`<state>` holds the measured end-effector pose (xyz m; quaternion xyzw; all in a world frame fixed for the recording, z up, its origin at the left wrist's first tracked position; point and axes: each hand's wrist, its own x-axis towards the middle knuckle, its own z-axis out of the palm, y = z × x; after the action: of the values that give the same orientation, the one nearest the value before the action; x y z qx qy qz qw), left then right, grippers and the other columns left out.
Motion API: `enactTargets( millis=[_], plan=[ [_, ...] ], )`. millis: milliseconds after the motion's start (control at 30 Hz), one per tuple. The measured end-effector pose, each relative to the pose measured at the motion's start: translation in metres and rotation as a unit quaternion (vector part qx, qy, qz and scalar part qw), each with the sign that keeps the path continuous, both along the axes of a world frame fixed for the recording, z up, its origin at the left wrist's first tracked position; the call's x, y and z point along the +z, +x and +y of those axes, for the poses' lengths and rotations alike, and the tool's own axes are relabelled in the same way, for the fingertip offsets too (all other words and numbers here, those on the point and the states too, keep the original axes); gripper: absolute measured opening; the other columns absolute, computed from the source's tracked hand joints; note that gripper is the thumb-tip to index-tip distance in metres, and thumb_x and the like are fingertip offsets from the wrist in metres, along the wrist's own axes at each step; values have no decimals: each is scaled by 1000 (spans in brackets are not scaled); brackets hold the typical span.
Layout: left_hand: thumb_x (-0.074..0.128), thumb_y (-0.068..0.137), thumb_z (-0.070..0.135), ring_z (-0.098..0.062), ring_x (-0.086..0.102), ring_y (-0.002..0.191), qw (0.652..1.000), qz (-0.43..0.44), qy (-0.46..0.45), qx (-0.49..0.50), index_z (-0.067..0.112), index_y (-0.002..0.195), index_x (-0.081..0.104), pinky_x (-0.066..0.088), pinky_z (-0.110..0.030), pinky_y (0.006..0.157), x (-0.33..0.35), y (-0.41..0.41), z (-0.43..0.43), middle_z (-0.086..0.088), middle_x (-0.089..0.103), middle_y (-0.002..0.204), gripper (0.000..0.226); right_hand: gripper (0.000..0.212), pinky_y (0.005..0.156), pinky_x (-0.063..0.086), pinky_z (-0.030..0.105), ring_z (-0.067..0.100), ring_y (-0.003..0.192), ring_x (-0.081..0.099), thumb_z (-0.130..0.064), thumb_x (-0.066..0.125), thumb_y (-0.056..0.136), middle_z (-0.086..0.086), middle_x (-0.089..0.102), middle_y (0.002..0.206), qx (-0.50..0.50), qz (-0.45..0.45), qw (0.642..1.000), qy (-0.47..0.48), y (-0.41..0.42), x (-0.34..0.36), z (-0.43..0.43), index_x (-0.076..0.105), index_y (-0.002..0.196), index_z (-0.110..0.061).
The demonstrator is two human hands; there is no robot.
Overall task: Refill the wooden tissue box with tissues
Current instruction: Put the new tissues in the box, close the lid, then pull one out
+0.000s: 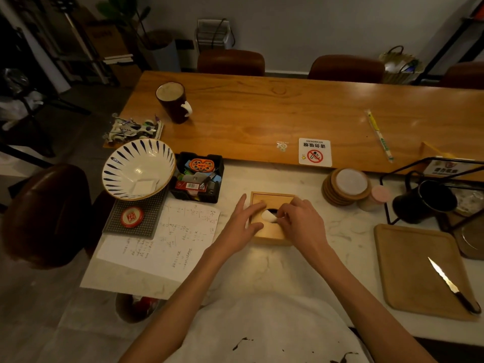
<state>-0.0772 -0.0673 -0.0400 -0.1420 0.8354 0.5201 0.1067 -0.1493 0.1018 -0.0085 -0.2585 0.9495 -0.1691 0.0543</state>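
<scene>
While my left hand (242, 226) rests with fingers spread on the left edge of the pale square wooden tissue box (272, 199), which sits on the white marbled tabletop (262, 271), my right hand (301, 222) pinches a white tissue (269, 215) at its oval slot.

— What is crowding the wooden tissue box (271, 233)?
— The black tray (213, 196) is standing off its far left corner, the coaster stack (347, 184) off its far right.
— And the marble table's (262, 268) near edge?
— Open marble is running there between the paper sheet (170, 239) and the cutting board (413, 268).
</scene>
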Motion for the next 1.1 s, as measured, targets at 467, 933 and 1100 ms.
enactTargets(
  millis=[467, 933, 1100],
  plan=[
    [66, 88, 19, -18, -11, 150, 996, 5, -54, -68, 28, 103, 65, 6, -40, 119, 17, -38, -7, 2, -6, 163, 18, 4, 53, 42, 28, 15, 75, 56, -22, 73, 82, -6, 57, 86, -8, 35, 993, -109, 16, -16, 22, 69, 83, -23],
    [63, 89, 13, -18, 10, 149, 999, 37, 36, -13, 21, 92, 61, 14, -48, 121, 18, -38, -4, 0, 22, 159, 8, 14, 76, 43, 19, 11, 94, 54, -31, 67, 88, -6, 53, 99, -91, -140, 968, -190, -12, -18, 0, 72, 97, -22],
    [63, 90, 30, -19, 12, 149, 1000, -5, 27, -7, 22, 100, 63, 17, -46, 120, 17, -46, -1, -2, 14, 162, 13, 14, 72, 38, 9, 11, 92, 54, -25, 63, 91, -2, 51, 104, -122, -195, 950, -210, -19, -16, 0, 68, 101, -16]
  ],
)
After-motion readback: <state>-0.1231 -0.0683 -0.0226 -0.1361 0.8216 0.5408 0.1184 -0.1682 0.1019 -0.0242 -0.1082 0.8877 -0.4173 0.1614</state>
